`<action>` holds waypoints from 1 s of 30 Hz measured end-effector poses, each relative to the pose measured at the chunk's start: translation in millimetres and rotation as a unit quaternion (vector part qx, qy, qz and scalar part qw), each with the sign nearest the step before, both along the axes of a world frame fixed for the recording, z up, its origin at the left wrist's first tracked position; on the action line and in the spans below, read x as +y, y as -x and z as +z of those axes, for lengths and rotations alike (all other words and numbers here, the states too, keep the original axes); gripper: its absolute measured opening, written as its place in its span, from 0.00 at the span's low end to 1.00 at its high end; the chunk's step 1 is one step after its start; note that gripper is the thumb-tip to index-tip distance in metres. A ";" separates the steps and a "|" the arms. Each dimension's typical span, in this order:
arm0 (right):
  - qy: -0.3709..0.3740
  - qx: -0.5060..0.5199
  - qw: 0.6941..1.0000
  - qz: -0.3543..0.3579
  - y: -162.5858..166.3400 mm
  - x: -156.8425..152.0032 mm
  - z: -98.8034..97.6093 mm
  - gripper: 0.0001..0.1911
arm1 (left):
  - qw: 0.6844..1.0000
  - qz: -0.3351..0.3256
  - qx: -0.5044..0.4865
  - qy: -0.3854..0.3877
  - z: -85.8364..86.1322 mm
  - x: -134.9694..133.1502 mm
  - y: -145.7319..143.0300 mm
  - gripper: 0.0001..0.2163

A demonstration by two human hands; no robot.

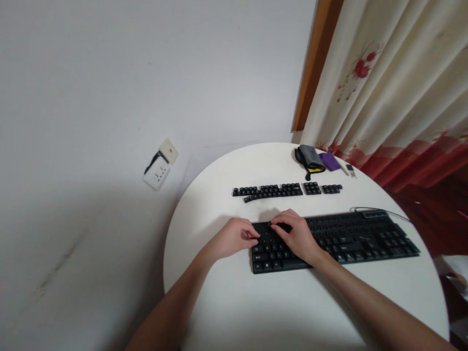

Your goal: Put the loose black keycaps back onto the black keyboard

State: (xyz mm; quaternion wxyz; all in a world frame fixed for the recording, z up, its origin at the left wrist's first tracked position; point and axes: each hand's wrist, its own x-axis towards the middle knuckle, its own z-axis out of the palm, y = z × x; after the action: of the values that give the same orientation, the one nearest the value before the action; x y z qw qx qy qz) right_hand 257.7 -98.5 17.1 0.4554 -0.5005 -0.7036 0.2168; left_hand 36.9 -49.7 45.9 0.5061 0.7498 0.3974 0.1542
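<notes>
A black keyboard [351, 239] lies across the round white table [278, 307], its cable running off to the right. My left hand [236, 237] rests at the keyboard's left end with its fingers curled in against the edge. My right hand [298, 234] lies over the upper left keys, fingers bent down and pinched on the top row; what they grip is hidden. Beyond the keyboard, several loose black keycaps [268, 190] are laid out in a row, with two smaller groups [312, 187] to their right.
A grey and black pouch with a yellow part [310, 159], a purple piece [330, 161] and a small white item [350, 168] sit at the table's far edge. A cream and red curtain [395, 87] hangs at right. A white wall socket [160, 168] is at left.
</notes>
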 end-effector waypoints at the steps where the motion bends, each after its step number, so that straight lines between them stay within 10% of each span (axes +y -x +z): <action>1: 0.000 -0.001 1.000 0.001 0.1 0.0 0.4 0.02 | 1.000 -0.007 0.009 -0.014 -0.3 -0.1 -0.1 0.05; 14: -0.056 -0.083 0.993 0.069 8.9 -18.3 -1.8 0.05 | 0.997 -0.056 -0.013 -0.058 -7.1 4.0 2.9 0.06; 30: -0.048 -0.175 0.977 0.108 13.2 -20.1 0.9 0.07 | 0.999 0.039 -0.011 0.010 -10.6 3.1 0.4 0.12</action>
State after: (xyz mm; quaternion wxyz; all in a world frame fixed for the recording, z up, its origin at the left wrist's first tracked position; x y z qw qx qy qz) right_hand 244.4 -118.6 18.0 0.3224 -0.4293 -0.8320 0.1395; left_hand 36.5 -46.6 35.2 0.5114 0.7270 0.4222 0.1782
